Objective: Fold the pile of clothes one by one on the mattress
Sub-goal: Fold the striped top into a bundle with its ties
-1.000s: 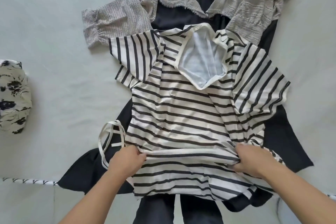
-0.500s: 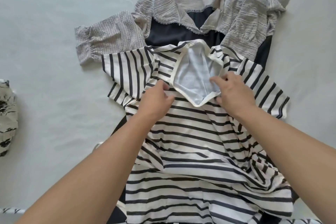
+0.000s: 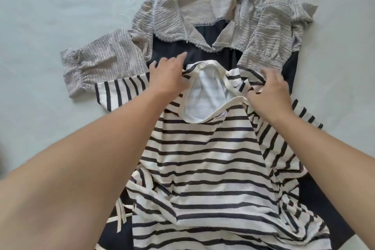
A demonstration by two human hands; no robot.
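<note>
A striped top (image 3: 205,160) lies spread on the pale mattress (image 3: 50,16), on top of a dark garment (image 3: 205,56) and a grey textured blouse (image 3: 203,12), so the pile sits straight ahead of both hands. The left hand (image 3: 167,76) rests on the top's left shoulder, just beside the neck opening (image 3: 205,91). Its fingers (image 3: 178,58) are stretched out and slightly apart, their tips reaching past the striped cloth onto the dark garment; they lie flat rather than curled round anything. The right hand (image 3: 269,95) is on the top's right shoulder, on the other side of the neck opening. Its fingers are bent, and cloth bunches up under them near the collar edge, so it appears to pinch the striped fabric, though the fingertips are partly hidden. The striped sleeve (image 3: 119,92) spreads out to the left of the left hand, touching the blouse's gathered cuff (image 3: 81,75). Beyond the fingers of both hands, the blouse's collar lies open over the dark garment. Near the left forearm, a thin white strap (image 3: 119,217) curls over the dark fabric at the top's lower edge.
</note>
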